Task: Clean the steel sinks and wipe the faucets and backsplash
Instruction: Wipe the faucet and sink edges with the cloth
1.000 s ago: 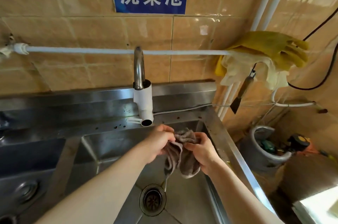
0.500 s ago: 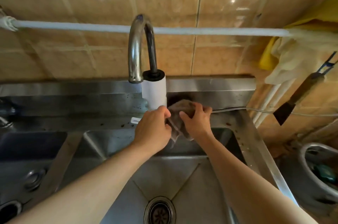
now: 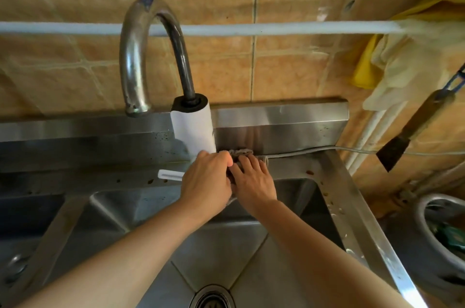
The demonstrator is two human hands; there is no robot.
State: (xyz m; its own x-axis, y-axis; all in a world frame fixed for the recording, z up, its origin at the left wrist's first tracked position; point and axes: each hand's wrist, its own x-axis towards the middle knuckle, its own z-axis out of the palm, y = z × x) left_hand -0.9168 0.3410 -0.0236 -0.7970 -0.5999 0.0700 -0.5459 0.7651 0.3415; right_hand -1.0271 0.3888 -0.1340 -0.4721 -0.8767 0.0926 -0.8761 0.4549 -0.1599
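- I have both hands at the far ledge of the sink [image 3: 334, 197], just right of the faucet [image 3: 141, 56], so I judge the step in hand to be wiping the ledge around the faucet's white base [image 3: 193, 129].
- My left hand [image 3: 206, 182] is curled, its fingers bent down at the foot of the white base; it looks to be gripping the near left part of the rag [image 3: 240, 152], though its back hides the contact.
- My right hand [image 3: 254, 179] lies nearly flat, fingers spread and pressing the rag down onto the ledge.
- The rag is bunched under and between the two hands; only a grey edge shows past my fingertips, touching the steel backsplash [image 3: 276, 129].
- A thin grey cable [image 3: 314, 150] runs along the ledge from the rag off to the right, and brown spots mark the ledge on both sides of my hands.
- Next, I think, comes a firm sweep along the ledge and up the backsplash, working round the base and not dragging the cable.
- The basin below, with its drain [image 3: 212, 297] at the near edge, looks not yet scrubbed, and the tiles [image 3: 289, 63] above remain; I would call the task early.
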